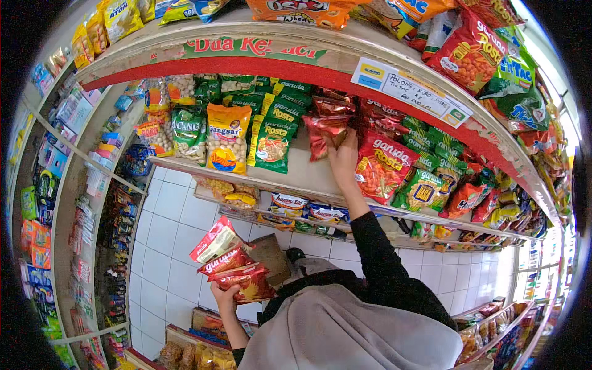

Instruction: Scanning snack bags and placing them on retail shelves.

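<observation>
In my left hand [226,298], low over the tiled floor, are several red snack packets [240,277], fanned and overlapping. My right hand [344,155] reaches onto the middle shelf with its fingers at a red snack packet [319,134]; more red packets stand behind it. How firmly the fingers hold it cannot be told. Right of that hand leans a larger red Garuda Rosta bag [385,166]. To its left, past a bare strip of shelf [300,157], stand green Garuda Rosta packets [273,143] and a yellow-orange Gangsar peanut bag [227,138].
An upper shelf with a red edge [286,67] and a price card [411,90] overhangs the middle one. Lower shelves hold blue-and-white packets [289,204]. A cardboard box [270,259] is on the white tile floor [175,240]. Side shelves [64,185] stand at the left.
</observation>
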Motion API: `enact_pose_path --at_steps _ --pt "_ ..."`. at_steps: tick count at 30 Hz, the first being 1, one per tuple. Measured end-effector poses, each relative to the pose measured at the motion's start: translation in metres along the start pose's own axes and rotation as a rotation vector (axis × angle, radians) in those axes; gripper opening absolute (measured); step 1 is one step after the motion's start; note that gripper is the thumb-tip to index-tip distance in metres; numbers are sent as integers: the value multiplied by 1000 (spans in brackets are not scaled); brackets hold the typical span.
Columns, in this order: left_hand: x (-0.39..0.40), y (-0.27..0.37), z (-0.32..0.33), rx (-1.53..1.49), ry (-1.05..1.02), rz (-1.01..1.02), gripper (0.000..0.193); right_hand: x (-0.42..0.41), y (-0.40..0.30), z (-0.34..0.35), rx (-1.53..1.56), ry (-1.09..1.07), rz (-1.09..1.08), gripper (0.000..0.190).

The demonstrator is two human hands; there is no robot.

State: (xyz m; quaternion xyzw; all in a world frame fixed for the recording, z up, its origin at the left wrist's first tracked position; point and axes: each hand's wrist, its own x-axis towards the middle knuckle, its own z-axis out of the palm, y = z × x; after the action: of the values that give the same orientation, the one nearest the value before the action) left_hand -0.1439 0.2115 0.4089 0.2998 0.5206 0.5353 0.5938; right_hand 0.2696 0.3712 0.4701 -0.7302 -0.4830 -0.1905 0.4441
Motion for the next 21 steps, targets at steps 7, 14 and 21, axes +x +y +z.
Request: enact_pose_path --at_steps 7,14,21 --pt "5 3 -3 -10 -129 83 59 -6 -5 25 -342 -175 110 66" --pt "-1 -3 -6 -18 -12 59 60 10 -31 10 -340 -111 -112 72" --pt "-4 14 16 -3 44 46 55 25 -25 16 -337 -232 -60 68"
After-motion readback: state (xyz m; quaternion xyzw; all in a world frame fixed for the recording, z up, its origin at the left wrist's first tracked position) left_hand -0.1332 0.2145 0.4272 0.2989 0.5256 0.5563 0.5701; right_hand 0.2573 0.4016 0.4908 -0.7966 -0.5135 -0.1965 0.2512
